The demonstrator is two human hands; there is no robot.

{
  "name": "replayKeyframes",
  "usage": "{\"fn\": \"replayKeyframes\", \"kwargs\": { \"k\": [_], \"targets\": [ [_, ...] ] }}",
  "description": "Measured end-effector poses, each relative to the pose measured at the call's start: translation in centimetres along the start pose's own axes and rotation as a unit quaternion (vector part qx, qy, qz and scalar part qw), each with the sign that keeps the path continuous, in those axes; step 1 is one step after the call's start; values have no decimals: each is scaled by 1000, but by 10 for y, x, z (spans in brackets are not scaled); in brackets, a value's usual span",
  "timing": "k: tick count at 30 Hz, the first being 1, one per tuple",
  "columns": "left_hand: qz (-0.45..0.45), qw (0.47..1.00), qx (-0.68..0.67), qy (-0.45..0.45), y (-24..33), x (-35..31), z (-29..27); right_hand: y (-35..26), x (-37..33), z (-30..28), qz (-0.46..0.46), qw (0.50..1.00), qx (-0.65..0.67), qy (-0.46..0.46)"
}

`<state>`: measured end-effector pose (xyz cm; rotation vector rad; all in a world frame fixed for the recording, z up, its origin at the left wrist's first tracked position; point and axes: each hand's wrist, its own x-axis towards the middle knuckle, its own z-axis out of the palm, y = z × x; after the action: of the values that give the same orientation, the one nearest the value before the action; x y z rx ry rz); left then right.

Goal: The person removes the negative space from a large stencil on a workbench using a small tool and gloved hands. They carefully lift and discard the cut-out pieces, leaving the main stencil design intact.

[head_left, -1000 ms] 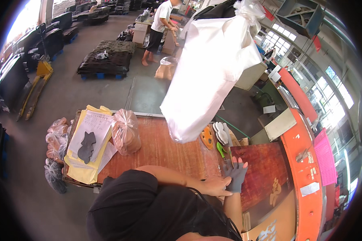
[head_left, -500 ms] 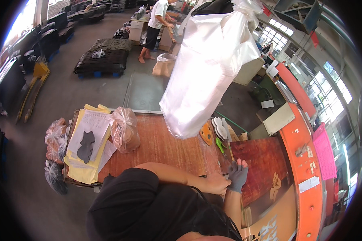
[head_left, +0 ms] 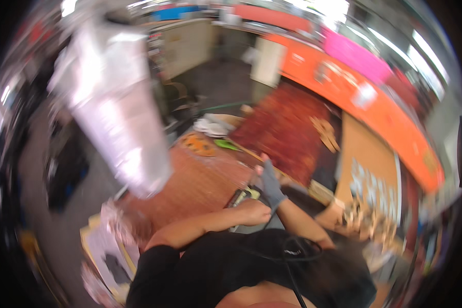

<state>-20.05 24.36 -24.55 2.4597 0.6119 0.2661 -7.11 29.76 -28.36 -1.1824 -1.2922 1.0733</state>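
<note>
The picture is blurred and tilted. My right hand (head_left: 264,172) is raised over the wooden table (head_left: 200,179) and holds a grey piece of fabric (head_left: 272,187) that hangs down over the wrist. My left hand (head_left: 251,211) is curled just below it, touching the fabric's lower end. It lies next to a small yellow-and-black object (head_left: 243,195). Whether the left hand grips anything is lost in the blur. A black cord (head_left: 287,251) runs across my dark shirt.
A large white plastic bag (head_left: 118,118) hangs over the table's left side. A dark red board (head_left: 287,128) and a long orange counter (head_left: 374,108) lie beyond. Green (head_left: 226,145), orange (head_left: 197,145) and white (head_left: 213,126) items sit at the far edge. Yellowish sheets (head_left: 108,251) lie lower left.
The view has swung and tilted sharply, and it is now blurred. Both hands stay together at the table with the grey fabric still in my right hand.
</note>
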Motion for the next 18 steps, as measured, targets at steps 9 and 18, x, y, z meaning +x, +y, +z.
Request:
{"fn": "replayKeyframes", "kwargs": {
  "k": [9,18],
  "targets": [
    [27,979,-179,-99,19,88,28,-16,-109,-173,21,952,-195,236],
    [91,982,-99,-130,76,206,111,2,-289,-319,108,870,-166,452]
  ]
}}
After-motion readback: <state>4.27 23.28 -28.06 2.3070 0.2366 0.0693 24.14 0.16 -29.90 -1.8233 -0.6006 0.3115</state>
